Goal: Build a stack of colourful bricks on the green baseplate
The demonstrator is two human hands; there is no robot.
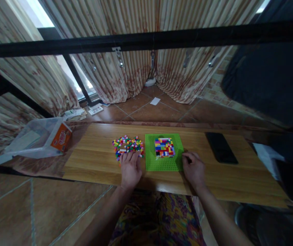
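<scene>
A green studded baseplate [151, 160] lies on the wooden board [95, 150]. On it stands a compact block of multicoloured bricks [164, 147]. Left of the plate is a loose pile of small coloured bricks [129, 141]. My left hand [131, 169] rests at the near edge of this pile, its fingers bent over the bricks; whether it grips one is hidden. At the plate's right edge is my right hand [194, 167], with fingers curled and thumb and forefinger pressed together; anything between them is too small to make out.
A black phone [221, 147] lies on the board to the right. A clear plastic box [37, 138] with an orange label stands beyond the board's left end. A black metal bar [136, 40] crosses in front of striped curtains.
</scene>
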